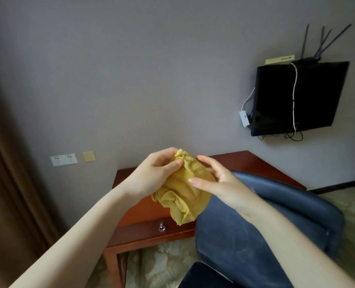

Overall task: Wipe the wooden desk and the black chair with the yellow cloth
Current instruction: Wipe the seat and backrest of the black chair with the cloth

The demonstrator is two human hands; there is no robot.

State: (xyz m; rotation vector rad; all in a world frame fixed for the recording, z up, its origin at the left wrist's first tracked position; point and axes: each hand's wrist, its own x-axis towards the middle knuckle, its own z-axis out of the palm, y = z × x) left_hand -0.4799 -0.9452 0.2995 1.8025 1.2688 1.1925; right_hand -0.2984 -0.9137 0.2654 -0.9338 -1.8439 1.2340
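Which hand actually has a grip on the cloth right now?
The left hand: its thumb and fingers pinch the bunched top of the yellow cloth. The right hand only touches its side with straight fingers.

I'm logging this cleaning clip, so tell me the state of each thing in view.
Cloth, crumpled, held in the air over the desk.
Left hand, pinching the cloth's top.
Right hand, fingers straight, thumb on the cloth.
Drawer, shut.
Chair, untouched.
TV, screen dark.
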